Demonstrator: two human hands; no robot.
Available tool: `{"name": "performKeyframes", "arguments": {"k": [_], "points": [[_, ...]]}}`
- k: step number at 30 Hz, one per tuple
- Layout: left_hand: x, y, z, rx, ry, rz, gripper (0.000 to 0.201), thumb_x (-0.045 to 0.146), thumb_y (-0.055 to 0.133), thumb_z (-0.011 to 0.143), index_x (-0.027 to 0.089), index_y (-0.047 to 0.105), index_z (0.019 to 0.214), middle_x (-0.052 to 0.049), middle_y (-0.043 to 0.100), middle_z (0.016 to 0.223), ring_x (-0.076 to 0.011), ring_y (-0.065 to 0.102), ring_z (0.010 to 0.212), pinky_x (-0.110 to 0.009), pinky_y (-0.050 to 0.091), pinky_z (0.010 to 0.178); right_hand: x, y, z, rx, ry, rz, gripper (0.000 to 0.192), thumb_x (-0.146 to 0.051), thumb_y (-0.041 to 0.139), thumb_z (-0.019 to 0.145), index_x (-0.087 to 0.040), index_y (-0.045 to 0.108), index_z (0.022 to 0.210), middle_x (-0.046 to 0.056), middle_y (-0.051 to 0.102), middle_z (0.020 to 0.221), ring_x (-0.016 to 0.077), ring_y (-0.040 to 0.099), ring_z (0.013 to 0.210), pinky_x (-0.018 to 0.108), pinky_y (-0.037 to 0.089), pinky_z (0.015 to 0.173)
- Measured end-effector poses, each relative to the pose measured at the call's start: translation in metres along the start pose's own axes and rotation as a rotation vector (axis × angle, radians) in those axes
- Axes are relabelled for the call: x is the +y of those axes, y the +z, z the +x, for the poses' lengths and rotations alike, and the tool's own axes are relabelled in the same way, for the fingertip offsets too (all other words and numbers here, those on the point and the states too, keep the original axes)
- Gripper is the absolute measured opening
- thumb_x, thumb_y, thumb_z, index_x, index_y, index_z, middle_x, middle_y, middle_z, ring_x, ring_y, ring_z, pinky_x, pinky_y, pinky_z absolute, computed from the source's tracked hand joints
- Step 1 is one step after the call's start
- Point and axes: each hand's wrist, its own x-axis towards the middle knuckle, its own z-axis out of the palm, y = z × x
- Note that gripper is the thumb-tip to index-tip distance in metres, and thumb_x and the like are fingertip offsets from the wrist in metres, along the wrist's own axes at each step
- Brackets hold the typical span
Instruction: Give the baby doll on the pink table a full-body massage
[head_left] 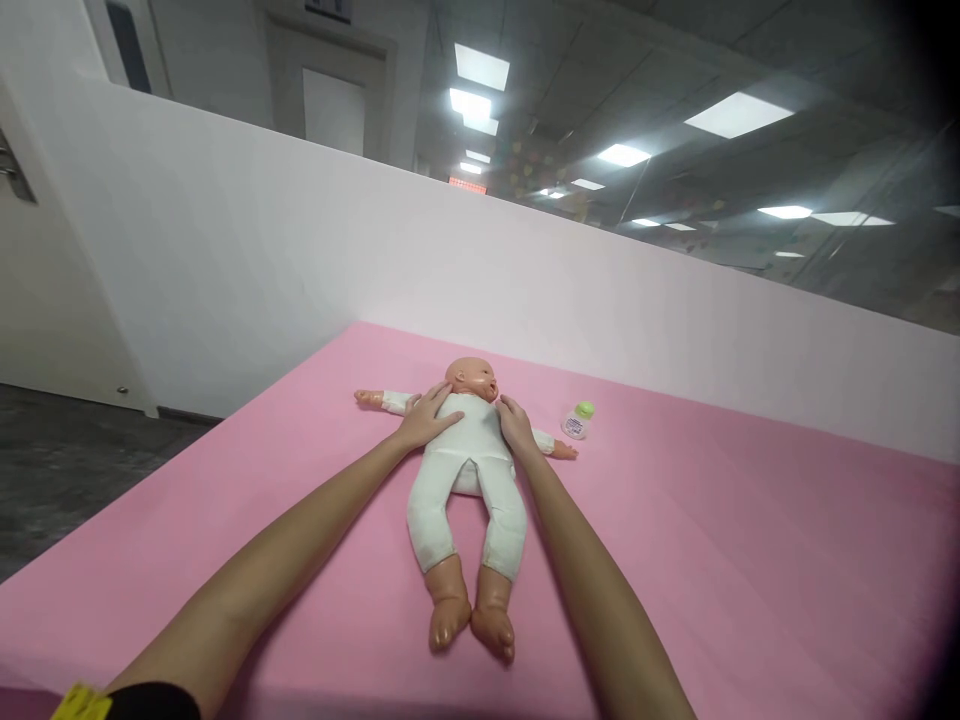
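Lying face-up on the pink mat (712, 560), arms out and feet toward you, the doll (469, 470) in its white suit sits near the mat's middle. Your left hand (429, 418) rests flat and spread on its chest by one shoulder, and your right hand (516, 422) lies open on the other shoulder, neither pinching anything. A small bottle (577, 421) with a green cap stands just beyond the doll's outstretched hand, before the white wall (300, 260).
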Motion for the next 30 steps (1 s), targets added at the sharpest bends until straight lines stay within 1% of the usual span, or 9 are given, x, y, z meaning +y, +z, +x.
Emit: {"name": "performKeyframes", "arguments": {"k": [3,7,12,16,19,21,23,26,30], "points": [[-0.001,0.001,0.002,-0.098,0.014,-0.003,0.08,0.071,0.034,0.1,0.026,0.025,0.165,-0.01,0.021,0.171,-0.0333,0.023,0.157,-0.059,0.004,0.126,0.001,0.014,0.008,-0.01,0.0,0.036,0.039,-0.042,0.053,0.086,-0.02,0.073,0.112,0.01,0.076,0.118,0.0298,0.067,0.111,0.048,0.049,0.103],[-0.003,0.003,0.004,-0.125,0.01,0.01,0.082,0.073,0.031,0.099,0.025,0.023,0.166,-0.011,0.017,0.172,-0.0338,0.02,0.158,-0.06,0.003,0.126,0.012,0.018,0.003,0.026,-0.045,0.095,0.05,-0.042,0.052,0.086,-0.021,0.066,0.129,0.009,0.067,0.137,0.0265,0.061,0.124,0.044,0.046,0.109],[-0.005,0.006,0.005,-0.125,0.007,0.01,0.077,0.071,0.032,0.1,0.024,0.035,0.161,-0.011,0.031,0.168,-0.0328,0.026,0.156,-0.059,0.003,0.126,0.022,0.015,-0.004,0.048,-0.112,0.125,0.062,-0.042,0.055,0.085,-0.018,0.059,0.142,0.012,0.063,0.141,0.0263,0.06,0.121,0.044,0.046,0.108],[0.001,0.003,0.001,-0.083,0.024,0.009,0.065,0.067,0.035,0.101,0.024,0.056,0.145,-0.012,0.053,0.155,-0.0337,0.044,0.146,-0.059,0.011,0.125,0.019,0.014,-0.006,0.028,-0.162,0.111,0.064,-0.041,0.055,0.087,-0.019,0.054,0.146,0.012,0.061,0.144,0.0247,0.06,0.115,0.043,0.046,0.107],[0.01,0.0,-0.005,0.058,0.032,-0.009,0.053,0.061,0.044,0.1,0.022,0.069,0.126,-0.01,0.072,0.128,-0.0333,0.064,0.121,-0.056,0.027,0.12,0.016,0.013,-0.008,0.008,-0.229,0.091,0.064,-0.039,0.056,0.088,-0.022,0.051,0.149,0.01,0.055,0.152,0.0246,0.057,0.122,0.043,0.043,0.111],[0.015,-0.002,-0.008,0.181,0.019,-0.03,0.048,0.055,0.053,0.097,0.02,0.07,0.124,-0.01,0.074,0.122,-0.0325,0.066,0.114,-0.052,0.037,0.115,0.015,0.012,-0.009,-0.007,-0.248,0.084,0.064,-0.039,0.057,0.088,-0.023,0.049,0.15,0.01,0.053,0.154,0.0251,0.055,0.126,0.044,0.042,0.112],[0.017,-0.002,-0.01,0.235,0.041,-0.056,0.046,0.05,0.058,0.095,0.02,0.069,0.129,-0.01,0.073,0.126,-0.0315,0.065,0.118,-0.048,0.042,0.112,0.014,0.012,-0.008,-0.01,-0.24,0.083,0.065,-0.039,0.058,0.088,-0.022,0.048,0.15,0.01,0.053,0.153,0.0255,0.054,0.128,0.044,0.041,0.113],[0.017,-0.004,-0.009,0.185,0.112,-0.077,0.042,0.045,0.053,0.098,0.023,0.07,0.13,-0.007,0.071,0.129,-0.0289,0.064,0.121,-0.045,0.042,0.112,0.012,0.012,-0.007,-0.011,-0.21,0.087,0.068,-0.04,0.058,0.086,-0.02,0.047,0.15,0.012,0.054,0.151,0.026,0.055,0.126,0.044,0.042,0.111],[0.016,-0.007,-0.008,0.114,0.117,-0.057,0.043,0.045,0.047,0.102,0.027,0.071,0.132,-0.007,0.071,0.125,-0.029,0.063,0.12,-0.048,0.041,0.111,0.007,0.01,-0.007,-0.032,-0.212,0.085,0.068,-0.039,0.059,0.085,-0.022,0.048,0.149,0.011,0.054,0.151,0.0257,0.057,0.119,0.044,0.045,0.108]]}}
